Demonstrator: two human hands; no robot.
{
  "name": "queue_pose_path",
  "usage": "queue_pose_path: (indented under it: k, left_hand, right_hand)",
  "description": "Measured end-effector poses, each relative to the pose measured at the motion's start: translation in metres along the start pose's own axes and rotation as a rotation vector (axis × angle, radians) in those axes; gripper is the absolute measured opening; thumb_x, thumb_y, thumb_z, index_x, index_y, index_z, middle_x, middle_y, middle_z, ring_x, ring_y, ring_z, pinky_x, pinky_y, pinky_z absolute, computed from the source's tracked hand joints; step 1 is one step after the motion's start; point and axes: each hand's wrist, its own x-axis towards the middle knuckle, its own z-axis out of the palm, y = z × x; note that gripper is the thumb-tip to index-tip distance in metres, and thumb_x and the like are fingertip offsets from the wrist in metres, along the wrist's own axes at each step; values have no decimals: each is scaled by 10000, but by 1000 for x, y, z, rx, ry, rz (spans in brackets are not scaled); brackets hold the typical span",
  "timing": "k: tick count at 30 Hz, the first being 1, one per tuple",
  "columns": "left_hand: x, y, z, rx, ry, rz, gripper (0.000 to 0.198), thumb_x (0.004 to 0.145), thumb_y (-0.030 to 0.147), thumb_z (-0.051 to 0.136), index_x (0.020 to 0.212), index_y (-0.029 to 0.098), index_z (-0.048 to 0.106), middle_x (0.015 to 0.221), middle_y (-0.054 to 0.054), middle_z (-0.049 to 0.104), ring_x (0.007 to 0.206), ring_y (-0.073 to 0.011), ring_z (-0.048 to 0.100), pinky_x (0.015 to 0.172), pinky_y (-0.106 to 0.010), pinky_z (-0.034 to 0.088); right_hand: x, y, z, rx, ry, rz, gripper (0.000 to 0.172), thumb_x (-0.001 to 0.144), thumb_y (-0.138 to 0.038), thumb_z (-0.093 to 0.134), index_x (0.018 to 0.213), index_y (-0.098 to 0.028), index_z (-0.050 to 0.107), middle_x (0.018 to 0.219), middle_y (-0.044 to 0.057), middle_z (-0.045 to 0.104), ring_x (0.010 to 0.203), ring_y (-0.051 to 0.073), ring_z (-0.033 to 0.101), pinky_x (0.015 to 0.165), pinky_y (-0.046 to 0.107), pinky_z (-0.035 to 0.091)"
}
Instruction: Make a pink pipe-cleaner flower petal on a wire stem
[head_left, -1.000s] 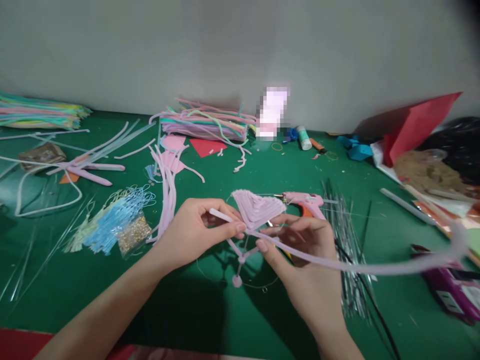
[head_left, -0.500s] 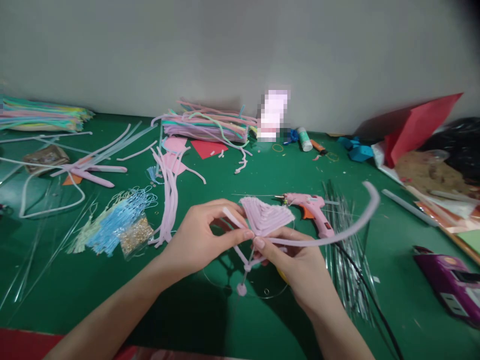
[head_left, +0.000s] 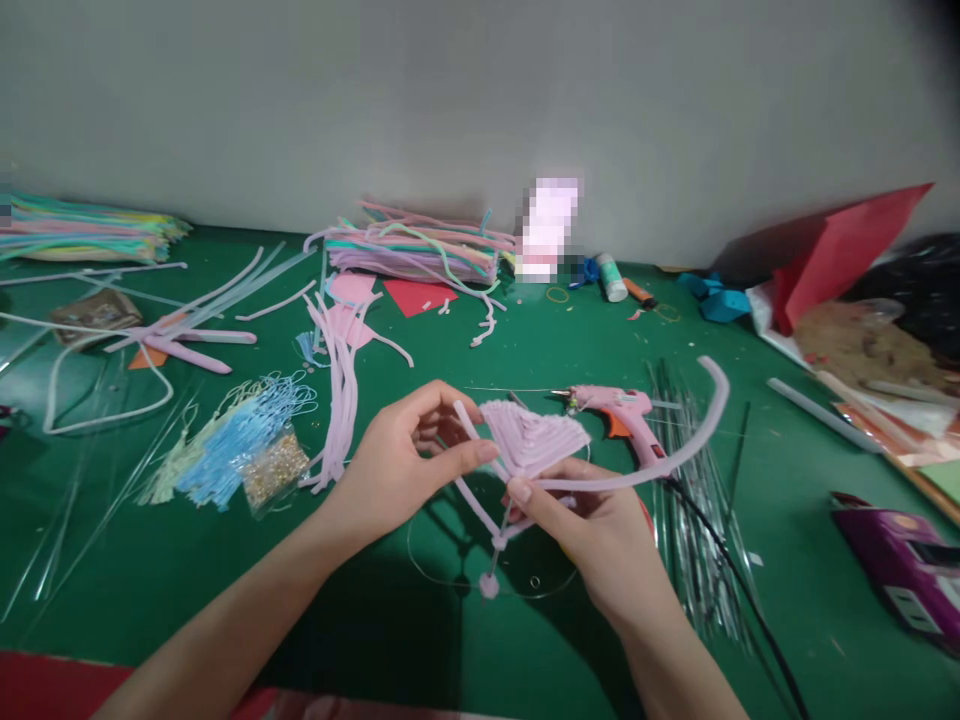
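My left hand [head_left: 397,462] pinches the left edge of a pink fan-shaped piece [head_left: 534,437] made of wound pipe cleaner, held above the green table [head_left: 420,620]. My right hand [head_left: 592,525] grips the piece from below and pinches a long pink pipe cleaner [head_left: 675,440], which curves up and to the right. Thin pink stems [head_left: 480,500] hang from the fan and meet at a small pom-pom [head_left: 489,585]. A pink glue gun [head_left: 622,415] lies just behind my right hand.
Piles of coloured pipe cleaners [head_left: 412,250] lie at the back, with more pipe cleaners [head_left: 82,225] at the far left. Blue tassels and a bag of gold beads [head_left: 255,450] sit left of my hands. Thin wires [head_left: 697,520] and a black cable lie right, red paper [head_left: 840,250] and a purple device [head_left: 900,570] beyond.
The pipe cleaner's free end has swung from low at the far right up and inward into a tighter curve. My right hand drew closer under the fan piece.
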Motion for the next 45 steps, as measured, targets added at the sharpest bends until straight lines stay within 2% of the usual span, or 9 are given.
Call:
queue_pose_path:
  k: [5, 11, 16, 25, 30, 33, 40, 43, 45]
  left_hand:
    - [2, 2, 2, -207, 46, -79, 266, 724, 262, 753, 795, 192, 506, 742, 47, 524, 682, -89, 516, 615, -194, 402]
    - [2, -9, -7, -628, -183, -246, 162, 811, 268, 621, 955, 199, 595, 790, -26, 698, 749, -147, 604, 719, -260, 440]
    - [-3, -20, -11, -628, -251, -269, 326, 886, 408, 485, 1070, 178, 624, 965, -126, 747, 980, -275, 639, 838, -382, 437]
    - [-2, -20, -10, -674, -223, -354, 455, 898, 503, 466, 1202, 200, 616, 1035, -115, 740, 995, -258, 648, 813, -341, 456]
    - [-1, -18, -11, -565, -108, -303, 456, 919, 492, 438, 1250, 221, 592, 1162, -107, 694, 1157, -265, 576, 760, -294, 460]
    - [-1, -16, -10, -431, -99, -231, 469, 928, 492, 423, 1290, 227, 559, 1231, -109, 657, 1212, -278, 537, 788, -311, 460]
    - [-4, -14, 0, 131, 39, -25, 483, 948, 487, 390, 1360, 255, 490, 1287, -66, 623, 1225, -255, 508, 941, -353, 408]
    - [-4, -15, -2, 247, 112, 47, 425, 958, 459, 382, 1259, 244, 589, 1291, -52, 613, 1221, -234, 499, 998, -342, 369]
    - [-3, -15, -4, 193, 120, 39, 424, 960, 469, 362, 1141, 221, 654, 1173, -58, 669, 1098, -218, 574, 906, -310, 427]
  right_hand:
    - [1, 2, 1, 0, -16, 20, 224, 679, -368, 777, 632, -177, 671, 575, 15, 657, 543, 137, 601, 548, 251, 506]
    - [6, 6, -2, 120, -22, 62, 226, 657, -360, 801, 642, -178, 667, 594, 13, 670, 542, 124, 602, 578, 252, 522]
    - [10, 10, -5, 111, -78, 32, 218, 674, -366, 789, 646, -177, 684, 575, 19, 667, 532, 128, 603, 539, 242, 507]
    - [5, 7, -1, 88, -22, 12, 190, 687, -348, 776, 651, -182, 691, 601, 9, 663, 569, 127, 589, 582, 251, 493]
    - [6, 8, -3, 74, -8, 16, 212, 690, -367, 772, 648, -182, 677, 604, 14, 667, 575, 139, 600, 588, 265, 502]
    - [7, 10, -4, 90, -8, 39, 209, 681, -365, 780, 654, -183, 680, 609, 21, 676, 585, 152, 618, 590, 276, 512]
    - [7, 11, -5, 106, -8, 50, 192, 681, -344, 786, 649, -180, 691, 595, 6, 659, 571, 125, 597, 603, 251, 501]
    - [6, 9, -5, 154, -45, 64, 191, 666, -332, 799, 639, -177, 692, 582, 2, 657, 555, 112, 587, 586, 232, 488]
    - [6, 9, -5, 196, -47, 85, 192, 657, -319, 807, 631, -175, 683, 571, -1, 658, 543, 108, 580, 575, 227, 480]
